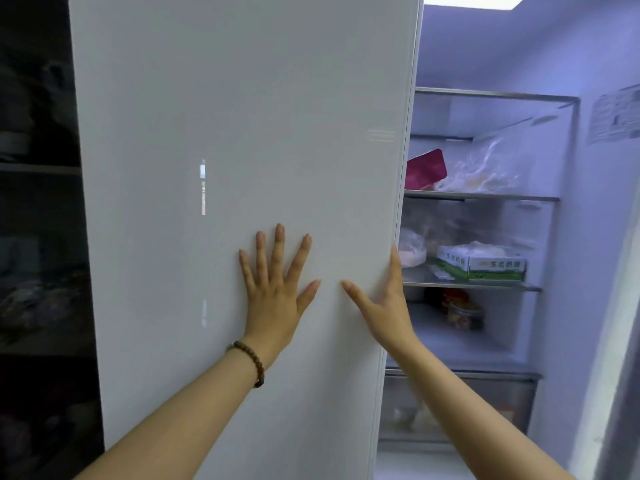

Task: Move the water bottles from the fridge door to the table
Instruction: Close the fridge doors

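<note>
A white glossy fridge door (pixel 225 133) fills the left and middle of the view. My left hand (pixel 275 285) lies flat on its front, fingers spread, a bead bracelet on the wrist. My right hand (pixel 384 299) holds the door's right edge (pixel 403 202), thumb on the front face and fingers curled behind the edge. Past that edge the fridge interior (pixel 485 237) is lit and open. No water bottles and no table are visible.
Inside, glass shelves hold a red packet (pixel 426 168), a clear plastic bag (pixel 485 168), a green and white box (pixel 481 263) and a jar (pixel 462 310). A drawer (pixel 460 407) sits at the bottom. Dark shelving (pixel 38 237) stands to the left of the door.
</note>
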`<action>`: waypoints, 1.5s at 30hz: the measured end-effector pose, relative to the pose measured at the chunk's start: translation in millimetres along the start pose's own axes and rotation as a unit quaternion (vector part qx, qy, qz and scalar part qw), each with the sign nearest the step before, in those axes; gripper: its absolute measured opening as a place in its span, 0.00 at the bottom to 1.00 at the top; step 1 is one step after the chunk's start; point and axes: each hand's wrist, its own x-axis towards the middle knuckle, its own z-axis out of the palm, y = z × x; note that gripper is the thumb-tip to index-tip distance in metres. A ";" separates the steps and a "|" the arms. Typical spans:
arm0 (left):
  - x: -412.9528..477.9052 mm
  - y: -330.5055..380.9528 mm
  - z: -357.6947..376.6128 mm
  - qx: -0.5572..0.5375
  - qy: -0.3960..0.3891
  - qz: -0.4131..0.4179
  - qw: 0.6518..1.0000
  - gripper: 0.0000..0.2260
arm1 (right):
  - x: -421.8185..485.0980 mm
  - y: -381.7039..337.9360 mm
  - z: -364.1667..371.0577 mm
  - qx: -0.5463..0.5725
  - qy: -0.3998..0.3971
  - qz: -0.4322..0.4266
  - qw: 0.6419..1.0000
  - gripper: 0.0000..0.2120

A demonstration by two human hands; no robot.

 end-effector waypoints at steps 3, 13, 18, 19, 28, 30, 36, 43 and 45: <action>-3.8 1.4 -15.3 -0.036 -0.043 -0.014 0.998 0.28 | -10.3 -3.5 -19.6 -0.001 -0.028 0.000 1.000 0.38; -82.9 74.3 -114.1 -0.189 -0.168 -0.043 0.966 0.31 | -107.6 -65.7 -156.5 -0.110 -0.032 0.007 0.993 0.30; -114.7 155.0 -166.7 -0.228 -0.185 -0.026 0.956 0.29 | -164.6 -121.0 -245.2 -0.204 -0.018 -0.041 0.978 0.29; -116.7 173.7 -173.9 -0.242 -0.189 -0.022 0.952 0.27 | -174.1 -129.7 -265.8 -0.220 -0.010 -0.041 0.974 0.30; -119.8 360.7 -219.4 -0.326 -0.203 0.058 0.921 0.26 | -227.6 -164.8 -453.9 -0.317 0.089 -0.008 0.944 0.35; -115.2 400.1 -224.1 -0.329 -0.198 0.072 0.921 0.26 | -229.1 -163.1 -490.9 -0.330 0.120 -0.020 0.936 0.36; -104.8 528.9 -231.2 -0.377 -0.185 0.084 0.904 0.26 | -219.3 -135.5 -605.0 -0.246 0.181 0.034 0.952 0.39; -107.9 647.1 -238.3 -0.395 -0.215 0.086 0.889 0.26 | -203.8 -94.5 -682.0 -0.094 0.048 0.191 0.976 0.37; -107.5 660.2 -243.2 -0.390 -0.210 0.097 0.892 0.26 | -203.7 -87.1 -686.4 -0.068 0.027 0.190 0.979 0.39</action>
